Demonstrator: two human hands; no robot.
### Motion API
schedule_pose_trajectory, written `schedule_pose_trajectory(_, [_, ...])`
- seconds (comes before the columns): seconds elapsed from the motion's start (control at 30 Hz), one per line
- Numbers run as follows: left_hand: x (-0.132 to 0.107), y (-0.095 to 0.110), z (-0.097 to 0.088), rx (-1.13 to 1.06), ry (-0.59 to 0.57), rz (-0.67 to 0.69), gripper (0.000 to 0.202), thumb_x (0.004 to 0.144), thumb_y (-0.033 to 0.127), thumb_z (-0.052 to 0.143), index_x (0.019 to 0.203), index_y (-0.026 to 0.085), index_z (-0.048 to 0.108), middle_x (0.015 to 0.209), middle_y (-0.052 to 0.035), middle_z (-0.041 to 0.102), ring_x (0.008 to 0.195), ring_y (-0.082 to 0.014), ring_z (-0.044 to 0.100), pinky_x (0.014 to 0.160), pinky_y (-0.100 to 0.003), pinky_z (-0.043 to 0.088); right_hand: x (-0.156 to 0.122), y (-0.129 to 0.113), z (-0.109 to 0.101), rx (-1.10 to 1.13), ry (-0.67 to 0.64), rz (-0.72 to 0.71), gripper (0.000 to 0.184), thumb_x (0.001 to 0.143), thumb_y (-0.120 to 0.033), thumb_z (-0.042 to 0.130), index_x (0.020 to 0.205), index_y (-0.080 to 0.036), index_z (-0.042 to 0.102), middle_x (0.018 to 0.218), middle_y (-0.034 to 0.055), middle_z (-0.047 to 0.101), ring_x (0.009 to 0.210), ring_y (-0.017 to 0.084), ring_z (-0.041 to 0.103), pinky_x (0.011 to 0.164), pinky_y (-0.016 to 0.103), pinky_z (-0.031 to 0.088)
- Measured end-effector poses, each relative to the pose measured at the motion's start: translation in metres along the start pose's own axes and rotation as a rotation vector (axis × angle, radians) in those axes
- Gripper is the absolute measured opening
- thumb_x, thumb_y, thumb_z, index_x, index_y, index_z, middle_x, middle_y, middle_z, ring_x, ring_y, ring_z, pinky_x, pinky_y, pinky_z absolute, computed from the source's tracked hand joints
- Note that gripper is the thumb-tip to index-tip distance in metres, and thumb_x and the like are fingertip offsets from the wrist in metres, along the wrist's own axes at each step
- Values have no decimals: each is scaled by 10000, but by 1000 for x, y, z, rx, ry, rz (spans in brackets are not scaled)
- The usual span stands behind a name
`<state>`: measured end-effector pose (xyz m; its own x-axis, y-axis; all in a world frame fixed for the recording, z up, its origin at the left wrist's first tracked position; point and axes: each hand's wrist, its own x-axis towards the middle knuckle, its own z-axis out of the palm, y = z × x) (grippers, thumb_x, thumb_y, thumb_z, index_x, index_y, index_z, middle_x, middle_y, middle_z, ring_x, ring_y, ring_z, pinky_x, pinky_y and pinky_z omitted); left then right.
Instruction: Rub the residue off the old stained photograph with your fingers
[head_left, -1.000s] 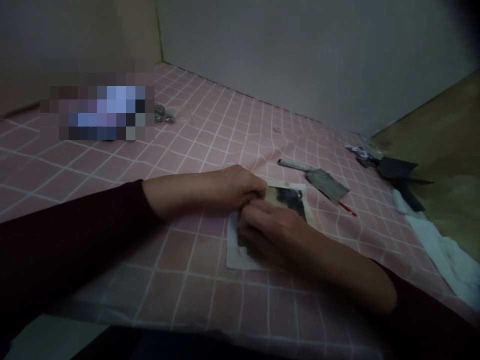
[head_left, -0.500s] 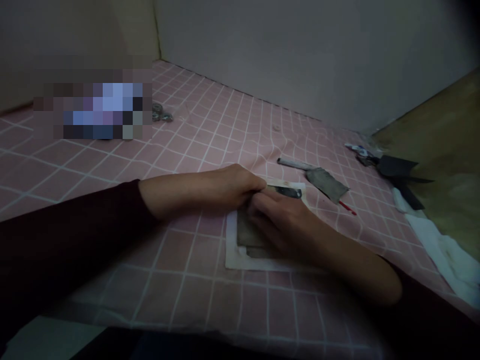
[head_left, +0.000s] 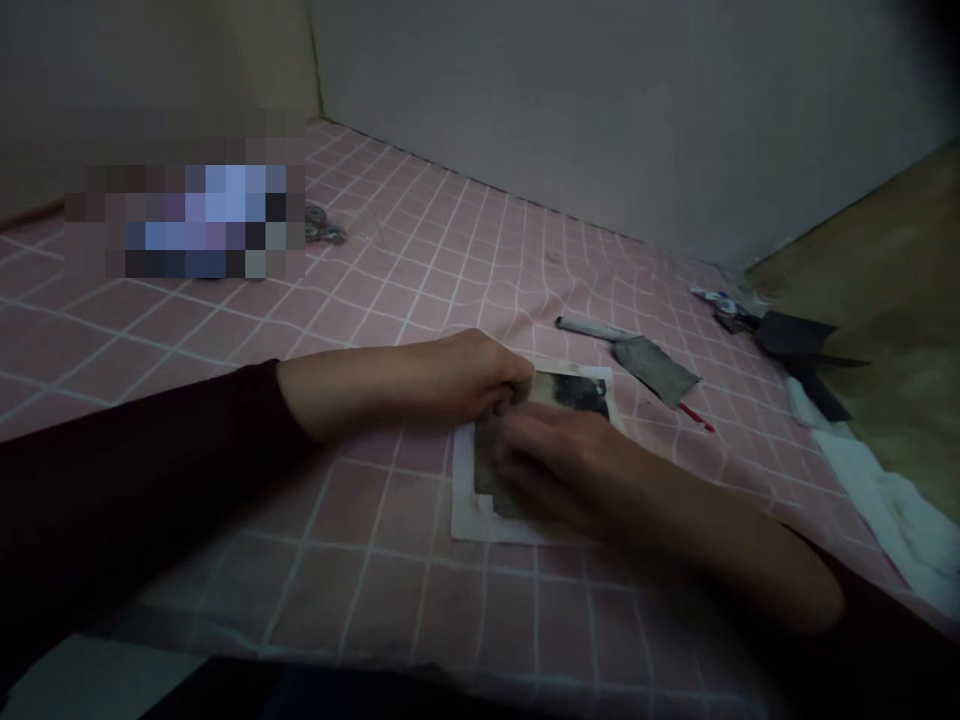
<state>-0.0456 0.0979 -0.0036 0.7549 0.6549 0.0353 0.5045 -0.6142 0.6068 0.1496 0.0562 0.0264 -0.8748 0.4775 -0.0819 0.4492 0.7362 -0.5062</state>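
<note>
A flat white-bordered piece (head_left: 463,505) with a grey-brown panel and a dark patch at its far right corner lies in front of me. My left hand (head_left: 484,375) rests at its far left side, fingers curled shut round something too hidden to name. Close beside it, my right hand (head_left: 559,455) is over the middle of the piece with its fingers bent and pressed together, slightly blurred. Whatever it pinches cannot be made out. Both hands cover much of the panel.
Right of the piece lie a grey cloth scrap (head_left: 654,368), a grey tube-like stick (head_left: 589,328) and a thin red stick (head_left: 697,417). Black pieces (head_left: 799,345) and white cloth (head_left: 877,490) lie at the right edge. Small metal-looking items (head_left: 324,228) sit far left on the pink checked cloth (head_left: 360,590).
My right hand has moved toward me and slightly down, apart from the left hand's fingertips. More of the dark corner patch shows. My left hand stays in place.
</note>
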Motion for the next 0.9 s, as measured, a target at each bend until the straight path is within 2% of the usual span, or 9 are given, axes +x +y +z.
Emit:
schedule_pose_trajectory(0.07, [0,-1,1,8,6,-1,182,848,69,507,832,160,663,782,10,671,698,-106,591,646,-209,391,-2,3,0,-75,50,29,179,895,-86,447,764,-199,402,763,11,492,642,124,431,626,278,359])
schedule_pose_trajectory(0.13, [0,-1,1,15,9,19,196,854,73,498,855,170,668,796,11,674,706,-105,591,654,-208,392,-2,2,6,-82,40,55,177,887,-77,447,774,-203,392,758,4,489,628,119,422,619,276,354])
schedule_pose_trajectory(0.3, [-1,-1,0,25,4,60,144,862,119,541,875,172,674,787,17,668,696,-99,577,644,-202,380,1,-10,19,-18,94,-7,183,842,-41,448,776,-203,397,799,15,487,652,120,419,621,266,375])
schedule_pose_trajectory(0.43, [0,2,0,51,-2,22,136,827,127,567,886,171,681,784,12,669,685,-105,574,624,-208,367,-4,-11,10,-29,-40,118,216,822,1,464,763,-199,407,778,-1,506,609,100,426,599,253,360])
schedule_pose_trajectory(0.5, [1,3,1,54,-20,-5,117,788,130,599,869,169,674,754,17,659,648,-102,558,592,-207,350,-7,-11,8,-32,-34,143,214,817,5,470,770,-196,414,788,3,508,608,100,430,597,259,352])
schedule_pose_trajectory(0.63, [2,6,2,41,-22,-12,108,746,110,626,836,164,648,725,27,651,619,-92,543,578,-204,336,-6,-12,13,16,35,60,207,823,-10,481,786,-198,401,843,12,500,625,96,410,608,260,355])
schedule_pose_trajectory(0.77, [2,5,3,46,-8,15,104,746,109,621,829,170,639,729,29,646,618,-91,541,577,-207,336,-5,-13,14,16,-49,136,206,835,-22,497,777,-198,405,785,-10,494,612,93,417,594,253,340])
schedule_pose_trajectory(0.8, [2,4,3,42,-10,20,105,745,112,621,830,172,638,728,31,645,615,-91,540,576,-208,337,-5,-13,14,15,-40,144,203,838,-25,498,780,-197,408,777,-12,492,615,95,419,597,255,339])
schedule_pose_trajectory(0.9, [2,3,4,35,-16,12,106,745,113,612,826,176,635,714,40,641,609,-89,539,576,-206,336,-2,-14,18,21,99,66,203,848,-35,492,782,-200,393,796,0,480,667,112,423,638,264,351])
